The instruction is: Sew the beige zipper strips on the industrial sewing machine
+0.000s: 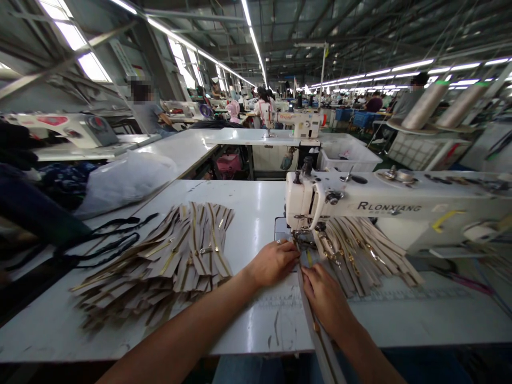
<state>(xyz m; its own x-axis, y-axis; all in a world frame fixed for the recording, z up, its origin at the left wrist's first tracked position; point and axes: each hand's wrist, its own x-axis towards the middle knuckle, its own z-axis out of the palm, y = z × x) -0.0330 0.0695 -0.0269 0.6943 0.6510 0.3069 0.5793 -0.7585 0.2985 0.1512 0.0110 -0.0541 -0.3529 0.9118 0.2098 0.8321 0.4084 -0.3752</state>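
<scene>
A beige zipper [319,341] runs from the needle area of a white sewing machine [384,200] down over the table's front edge. My left hand [276,261] is closed on the zipper's upper end, close by the presser foot. Just below it, my right hand [323,296] pinches the same strip from the right side. To the left lies a large heap of beige zippers [172,261] with gold teeth and metal pulls. More zippers [360,256] lie under the machine arm, right of the needle. The needle itself is hard to make out.
Black straps [116,237] and a clear plastic bag [128,178] are at the left. Scissors with pink handles [472,284] lie at the right. Behind stand another sewing machine [300,124], a white bin [348,152] and thread cones [426,106]. Other people work farther back.
</scene>
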